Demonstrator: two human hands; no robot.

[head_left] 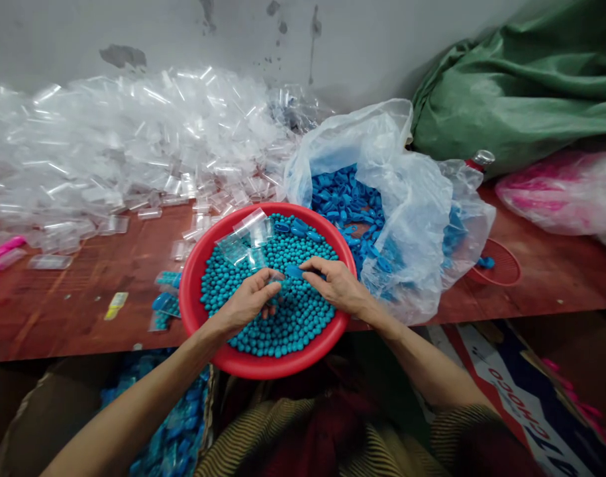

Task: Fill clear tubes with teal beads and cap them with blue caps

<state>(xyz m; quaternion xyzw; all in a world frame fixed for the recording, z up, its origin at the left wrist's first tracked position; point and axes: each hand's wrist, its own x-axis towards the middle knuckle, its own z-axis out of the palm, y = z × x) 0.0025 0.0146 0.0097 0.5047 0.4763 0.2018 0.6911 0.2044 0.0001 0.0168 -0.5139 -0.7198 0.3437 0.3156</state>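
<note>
Both my hands are over a red basin (193,331) filled with round turquoise beads (277,328). My right hand (332,281) pinches a blue plastic cap (295,271) between thumb and fingers. Just left of it, my left hand (255,295) is closed around a small clear plastic container, mostly hidden by the fingers. Clear empty containers (253,232) lie on the beads at the back of the basin. Beside them rest a few more blue caps (303,230). Filled containers with blue tops (164,303) lie on the table left of the basin.
A heap of clear containers (134,146) covers the table's back left. Behind right, an open plastic bag (406,199) holds blue caps. Further right are a small red basket (506,265), a pink-filled bag (546,192) and green cloth (521,93). Below the edge stands a box of blue pieces (178,424).
</note>
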